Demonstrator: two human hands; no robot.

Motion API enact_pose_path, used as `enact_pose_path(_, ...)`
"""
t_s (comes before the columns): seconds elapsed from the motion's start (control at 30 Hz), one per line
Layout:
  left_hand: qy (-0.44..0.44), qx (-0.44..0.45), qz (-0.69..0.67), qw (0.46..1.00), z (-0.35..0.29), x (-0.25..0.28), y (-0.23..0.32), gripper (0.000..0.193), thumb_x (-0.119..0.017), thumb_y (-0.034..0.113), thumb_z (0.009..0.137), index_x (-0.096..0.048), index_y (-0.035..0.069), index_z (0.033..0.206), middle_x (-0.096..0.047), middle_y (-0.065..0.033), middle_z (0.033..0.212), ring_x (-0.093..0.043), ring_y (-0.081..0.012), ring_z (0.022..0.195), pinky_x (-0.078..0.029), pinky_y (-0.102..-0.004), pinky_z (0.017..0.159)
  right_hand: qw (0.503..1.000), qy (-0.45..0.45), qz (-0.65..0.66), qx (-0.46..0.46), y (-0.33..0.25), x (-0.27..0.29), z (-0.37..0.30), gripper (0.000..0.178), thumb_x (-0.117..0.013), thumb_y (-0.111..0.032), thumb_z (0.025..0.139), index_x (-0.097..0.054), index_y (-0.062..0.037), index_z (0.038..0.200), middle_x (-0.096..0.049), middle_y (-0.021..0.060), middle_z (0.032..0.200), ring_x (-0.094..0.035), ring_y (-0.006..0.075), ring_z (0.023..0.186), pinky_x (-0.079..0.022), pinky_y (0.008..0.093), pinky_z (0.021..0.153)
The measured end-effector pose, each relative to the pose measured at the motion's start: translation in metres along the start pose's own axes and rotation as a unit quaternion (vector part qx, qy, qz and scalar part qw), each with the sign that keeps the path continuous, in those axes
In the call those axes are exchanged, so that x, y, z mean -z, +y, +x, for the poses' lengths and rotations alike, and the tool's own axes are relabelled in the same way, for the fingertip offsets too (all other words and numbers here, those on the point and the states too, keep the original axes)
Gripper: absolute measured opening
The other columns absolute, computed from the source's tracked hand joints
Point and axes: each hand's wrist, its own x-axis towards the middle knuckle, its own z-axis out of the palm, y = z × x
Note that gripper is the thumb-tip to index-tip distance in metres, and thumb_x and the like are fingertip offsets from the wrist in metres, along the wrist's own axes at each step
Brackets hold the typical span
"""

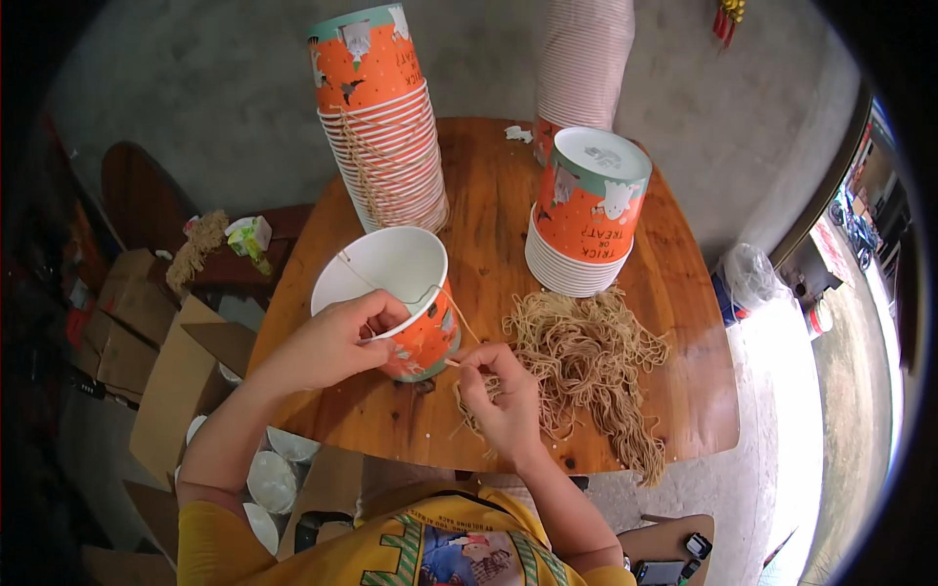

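Observation:
My left hand [344, 340] is closed on the near rim of an orange paper bucket [426, 337] with a white inside, fingers within and thumb outside. The bucket tilts toward me, its mouth up. A tan cord [460, 314] lies across the mouth and hangs over the right side of the rim. Right of the bucket, my right hand [504, 398] pinches the cord near its end, between thumb and forefinger. Whether the cord passes through the bucket wall is too small to tell. A tangled heap of tan cords [591, 354] lies beside my right hand.
Behind the bucket stands a tall stack of nested buckets [383, 146], cords hanging on it. At right are a shorter upside-down stack [591, 215] and a plastic-wrapped stack [583, 68]. The wooden table [484, 210] has a curved edge. An open carton [181, 391] sits lower left.

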Motion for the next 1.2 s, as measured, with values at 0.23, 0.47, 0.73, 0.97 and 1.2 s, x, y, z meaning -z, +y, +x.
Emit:
enact_pose_path(0.23,-0.072,0.022,-0.131,0.988,0.010,0.013,0.005,0.035,-0.060,-0.001,0.086,-0.055,0.005,0.120,-0.057,-0.0004,0.093,-0.056,-0.0089,0.088,-0.049,-0.0242,0.080,0.988,-0.002,-0.047,0.147,0.006,-0.009,0.011,0.011,-0.062,0.000,0.085,-0.055,-0.0025,0.093,-0.066,0.0142,0.116,-0.062,0.0287,0.113,-0.050,0.0358,0.091)
enact_pose_path(0.47,-0.133,0.079,-0.165,0.974,0.022,0.020,0.005,0.034,-0.066,0.005,0.085,-0.060,0.005,0.118,-0.058,0.0000,0.094,-0.056,-0.0082,0.088,-0.048,-0.0236,0.080,0.983,0.008,-0.077,0.163,0.002,-0.008,0.006,0.011,-0.059,0.002,0.085,-0.052,-0.0029,0.092,-0.065,0.0171,0.121,-0.063,0.0288,0.112,-0.049,0.0363,0.093)
enact_pose_path(0.73,-0.132,0.080,-0.159,0.975,0.026,0.021,0.008,0.038,-0.067,0.006,0.085,-0.060,0.004,0.122,-0.059,-0.0004,0.094,-0.056,-0.0081,0.087,-0.047,-0.0241,0.078,0.957,0.032,-0.157,0.242,0.000,-0.007,0.012,0.022,-0.065,0.002,0.081,-0.051,-0.0053,0.096,-0.063,0.0145,0.126,-0.062,0.0337,0.108,-0.051,0.0379,0.089)
enact_pose_path(0.97,-0.121,0.068,-0.158,0.978,0.030,0.020,0.012,0.037,-0.068,0.006,0.084,-0.059,0.004,0.120,-0.057,-0.0005,0.092,-0.055,-0.0090,0.086,-0.045,-0.0238,0.078,0.949,-0.066,-0.130,0.279,-0.004,-0.004,0.007,0.020,-0.063,0.005,0.078,-0.051,-0.0041,0.091,-0.067,0.0131,0.111,-0.064,0.0306,0.100,-0.050,0.0383,0.087)
enact_pose_path(1.2,-0.126,0.066,-0.160,0.977,0.031,0.019,0.011,0.037,-0.069,0.005,0.084,-0.058,0.005,0.119,-0.056,-0.0003,0.092,-0.054,-0.0085,0.086,-0.045,-0.0233,0.077,0.952,0.097,-0.175,0.233,-0.009,-0.006,0.020,0.021,-0.066,0.005,0.078,-0.054,-0.0038,0.092,-0.066,0.0106,0.101,-0.067,0.0257,0.086,-0.054,0.0329,0.069)
